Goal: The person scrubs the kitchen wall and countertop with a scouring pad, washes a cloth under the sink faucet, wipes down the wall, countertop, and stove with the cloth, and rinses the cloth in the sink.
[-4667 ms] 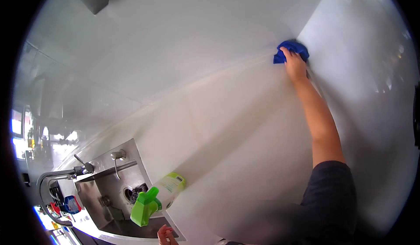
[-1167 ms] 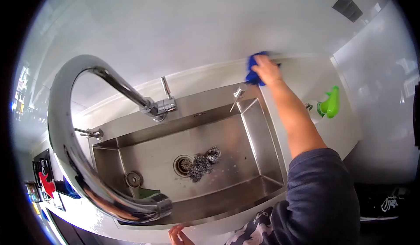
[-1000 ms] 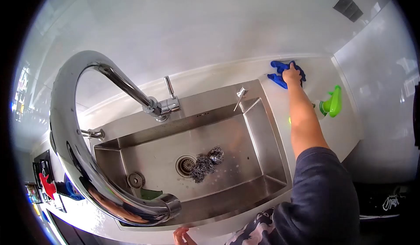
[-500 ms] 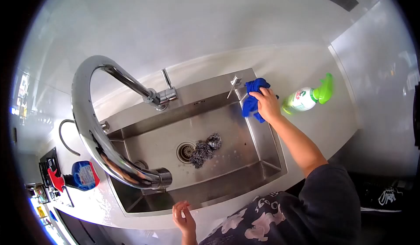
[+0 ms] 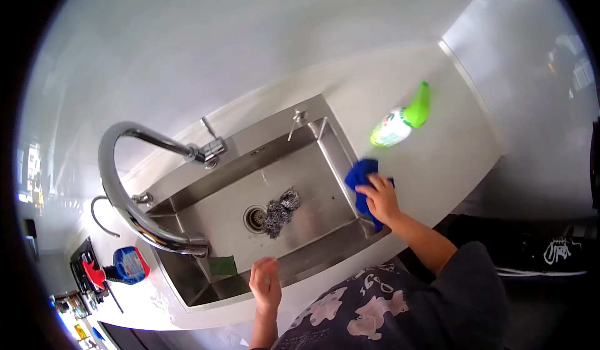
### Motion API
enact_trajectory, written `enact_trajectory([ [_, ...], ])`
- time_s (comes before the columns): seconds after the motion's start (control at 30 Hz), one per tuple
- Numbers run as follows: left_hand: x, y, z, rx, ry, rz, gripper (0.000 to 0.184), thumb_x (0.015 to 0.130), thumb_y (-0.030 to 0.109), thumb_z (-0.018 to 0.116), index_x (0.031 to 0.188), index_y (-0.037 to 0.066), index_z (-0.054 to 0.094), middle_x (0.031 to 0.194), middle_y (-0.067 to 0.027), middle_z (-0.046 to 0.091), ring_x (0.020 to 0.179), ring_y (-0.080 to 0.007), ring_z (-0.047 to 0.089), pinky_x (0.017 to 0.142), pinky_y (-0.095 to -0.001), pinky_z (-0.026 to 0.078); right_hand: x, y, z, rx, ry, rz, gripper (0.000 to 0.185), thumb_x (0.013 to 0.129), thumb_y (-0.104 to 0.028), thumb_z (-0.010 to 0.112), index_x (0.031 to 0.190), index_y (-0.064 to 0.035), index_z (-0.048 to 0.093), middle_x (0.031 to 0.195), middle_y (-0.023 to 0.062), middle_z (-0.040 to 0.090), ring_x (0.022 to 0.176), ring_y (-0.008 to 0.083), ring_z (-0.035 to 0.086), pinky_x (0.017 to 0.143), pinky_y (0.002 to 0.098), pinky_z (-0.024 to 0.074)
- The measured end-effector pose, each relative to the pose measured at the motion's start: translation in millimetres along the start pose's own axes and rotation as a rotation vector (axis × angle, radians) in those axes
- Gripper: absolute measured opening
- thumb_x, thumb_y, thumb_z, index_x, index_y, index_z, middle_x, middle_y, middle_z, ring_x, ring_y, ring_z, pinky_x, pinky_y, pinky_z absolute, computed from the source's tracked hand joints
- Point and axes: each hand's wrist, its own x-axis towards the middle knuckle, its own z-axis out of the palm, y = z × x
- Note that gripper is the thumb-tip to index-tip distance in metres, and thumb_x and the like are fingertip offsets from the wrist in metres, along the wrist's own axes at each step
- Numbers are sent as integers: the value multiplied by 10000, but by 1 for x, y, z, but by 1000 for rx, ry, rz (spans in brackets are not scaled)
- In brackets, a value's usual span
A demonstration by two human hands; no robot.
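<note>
My right hand [image 5: 382,199] grips a bunched blue cloth [image 5: 360,176] on the right rim of the steel sink [image 5: 375,231]. The cloth drapes over the rim and hides part of it. Over the sink's front edge hovers my left hand [image 5: 265,282], its fingers loosely bent and apart, with nothing in it. Steel wool scourers [image 5: 279,212] lie beside the drain [image 5: 254,219] on the sink floor. A green pad [image 5: 223,265] shows in the front left of the basin, near my left hand.
A spray bottle with a green head [image 5: 397,125] stands on the counter right of the sink. The curved chrome faucet [image 5: 109,175] arches over the sink's left side. Beyond that side is a blue bottle with a red trigger [image 5: 128,265]. A soap dispenser [image 5: 300,116] sits at the back rim.
My right hand has drawn the blue cloth toward me along the sink's right rim. My left hand has risen slightly over the front edge. The view has shifted, and the green pad now shows.
</note>
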Motion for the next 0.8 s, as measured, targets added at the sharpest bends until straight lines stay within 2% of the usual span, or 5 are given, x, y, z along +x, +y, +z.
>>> enact_trajectory([
  [0.23,91,73,87,-14,-378,141,462,708,55,675,1138,37,507,1114,-149,519,1024,-305,518,882,-360,425,-73,96,-82,100,345,411,445,637,112,440,1011,-76,590,1104,151,541,1068,364,455,935,419,362],
  [0.33,124,125,146,38,-454,242,574,691,50,694,1205,21,440,1147,-161,491,1029,-306,502,896,-380,407,-49,198,-114,-166,495,589,469,786,-68,534,1247,-127,471,1298,221,389,1217,403,315,1027,469,244],
  [0.47,166,167,227,96,-381,324,705,674,209,751,1262,47,397,1171,-164,473,1083,-335,462,929,-413,373,4,297,-96,-454,258,1108,597,840,-499,466,1357,-227,342,1424,194,218,1300,385,206,1000,569,211],
  [0.67,206,186,286,211,-294,248,680,634,227,776,1195,35,444,1144,-155,495,1093,-326,448,944,-431,330,194,381,-59,-402,374,905,465,830,-387,486,1252,-192,463,1337,134,385,1265,319,295,944,533,300],
  [0.8,219,186,296,219,-151,340,509,604,197,782,1026,16,564,1021,-139,569,1041,-344,501,910,-442,372,280,294,-2,-250,501,447,314,723,-242,567,1010,-117,577,1067,129,512,1076,297,436,793,496,372],
])
